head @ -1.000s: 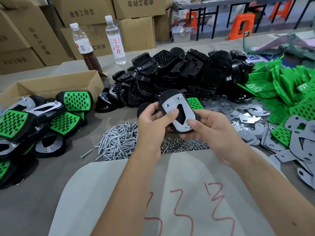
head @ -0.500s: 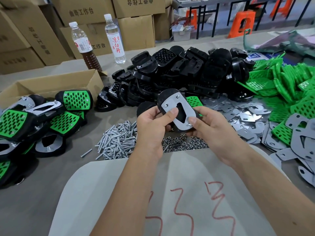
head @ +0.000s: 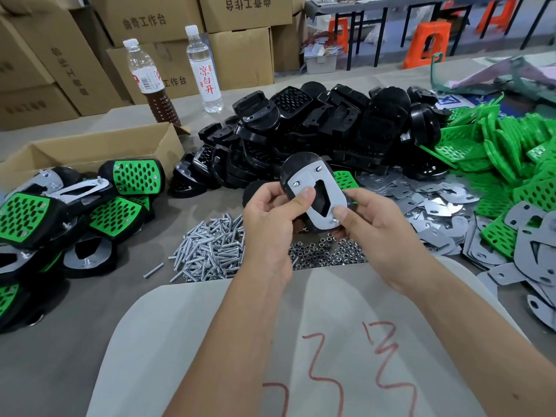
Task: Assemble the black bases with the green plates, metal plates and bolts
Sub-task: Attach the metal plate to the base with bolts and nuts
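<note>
I hold a black base (head: 296, 169) up over the table with a metal plate (head: 332, 192) on its upturned side. Bolt ends stick through the plate's corners. My left hand (head: 270, 218) grips the base's left edge, thumb pressed on the plate. My right hand (head: 371, 224) holds the lower right edge, thumb and fingers by the bolt end (head: 335, 219) at the plate's lower corner. Below lie a heap of bolts (head: 210, 245) and a heap of nuts (head: 326, 254). Loose black bases (head: 316, 127) are piled behind, green plates (head: 511, 152) at right, metal plates (head: 436, 206) between.
Finished assemblies (head: 60, 212) lie in a pile at left beside an open cardboard box (head: 99, 145). Two bottles (head: 204, 67) stand at the back before stacked cartons. A white sheet (head: 210, 341) with red marks lies under my forearms. More grey plates (head: 535, 251) lie at far right.
The held base has tilted slightly and both hands shifted a little; my right fingers stay at the lower corner bolt. Otherwise nothing has moved.
</note>
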A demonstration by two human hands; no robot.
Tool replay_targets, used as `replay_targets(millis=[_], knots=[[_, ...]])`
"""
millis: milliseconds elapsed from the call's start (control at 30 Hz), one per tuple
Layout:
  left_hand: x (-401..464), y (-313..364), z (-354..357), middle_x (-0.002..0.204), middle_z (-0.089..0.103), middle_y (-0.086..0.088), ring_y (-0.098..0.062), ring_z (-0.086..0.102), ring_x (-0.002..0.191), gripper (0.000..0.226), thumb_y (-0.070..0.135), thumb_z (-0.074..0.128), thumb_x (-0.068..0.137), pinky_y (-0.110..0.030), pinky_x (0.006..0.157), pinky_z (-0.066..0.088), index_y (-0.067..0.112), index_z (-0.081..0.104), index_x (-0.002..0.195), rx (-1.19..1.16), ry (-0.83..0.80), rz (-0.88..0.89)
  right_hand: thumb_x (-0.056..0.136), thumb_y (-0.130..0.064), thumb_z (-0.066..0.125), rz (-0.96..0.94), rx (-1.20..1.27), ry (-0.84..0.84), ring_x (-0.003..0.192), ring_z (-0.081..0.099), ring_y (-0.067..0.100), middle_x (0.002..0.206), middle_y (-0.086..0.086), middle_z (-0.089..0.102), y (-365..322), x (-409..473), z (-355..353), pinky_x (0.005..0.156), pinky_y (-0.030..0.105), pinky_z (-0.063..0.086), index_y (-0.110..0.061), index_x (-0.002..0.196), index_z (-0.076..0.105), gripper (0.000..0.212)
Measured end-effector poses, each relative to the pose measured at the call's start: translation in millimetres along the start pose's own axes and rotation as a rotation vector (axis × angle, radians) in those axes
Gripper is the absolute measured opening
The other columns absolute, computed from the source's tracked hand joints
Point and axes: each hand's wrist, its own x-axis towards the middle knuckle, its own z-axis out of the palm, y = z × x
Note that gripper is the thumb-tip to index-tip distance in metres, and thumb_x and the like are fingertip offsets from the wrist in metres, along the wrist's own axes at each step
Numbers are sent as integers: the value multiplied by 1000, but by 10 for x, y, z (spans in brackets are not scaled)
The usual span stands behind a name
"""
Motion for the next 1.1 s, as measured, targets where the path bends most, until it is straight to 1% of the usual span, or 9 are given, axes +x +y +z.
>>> replay_targets(millis=[100,233,333,400,500,600,733,933,1100], knots=[[-26,-5,41,95,76,-17,-32,73,82,15,12,73,95,-55,73,62,15,59,96,39,-54,27,106,-6,57,-26,26,21,84,74,15,98,4,80,-13,-9,5,76,26,56,-12,120,68,19],[-43,-24,57,101,77,-16,-34,78,89,11,18,66,102,-51,67,65,19,59,110,101,-75,45,100,-6,68,-17,75,150,77,77,21,90,6,81,-29,-10,38,74,31,59,-8,113,64,14],[-14,-14,35,94,75,-16,-29,77,82,13,20,70,100,-46,60,64,30,63,104,191,-48,150,90,-17,83,-19,-57,250,78,77,17,88,-2,80,-32,-5,30,77,33,58,-17,105,70,20],[14,-1,18,91,76,-13,-34,76,81,16,21,70,98,-52,64,64,35,62,101,270,-47,253,86,-23,86,-3,-84,270,77,76,20,90,1,79,-32,0,27,78,39,60,-20,104,72,23],[28,43,-17,94,76,-16,-40,75,87,16,15,70,97,-61,71,63,28,62,103,217,-10,274,91,-27,81,-75,-171,319,68,70,11,90,-3,72,-22,-8,54,68,26,54,-24,99,67,16],[75,96,-115,85,76,-6,-25,77,79,15,10,70,98,-47,62,65,19,61,105,136,71,240,90,-15,80,-252,-622,195,69,59,2,77,-14,63,-39,-40,114,67,18,47,-23,87,70,13],[145,149,-240,82,74,-3,-22,74,76,15,8,70,97,-43,61,63,15,58,101,101,155,256,93,-15,75,-294,-973,-147,99,55,28,97,2,62,-30,-28,251,87,47,48,-16,106,78,14],[163,92,-265,86,76,-1,-22,77,80,14,12,70,97,-42,61,64,19,59,101,131,196,262,95,-22,72,-236,-970,-217,98,54,23,94,-2,56,-81,60,298,86,45,48,-24,104,80,12],[142,57,-250,83,76,-3,-20,76,75,13,9,71,96,-42,59,63,16,60,98,138,180,220,89,-8,78,-294,-774,-42,74,57,12,78,-8,63,-65,35,287,72,36,48,-13,84,74,8]])
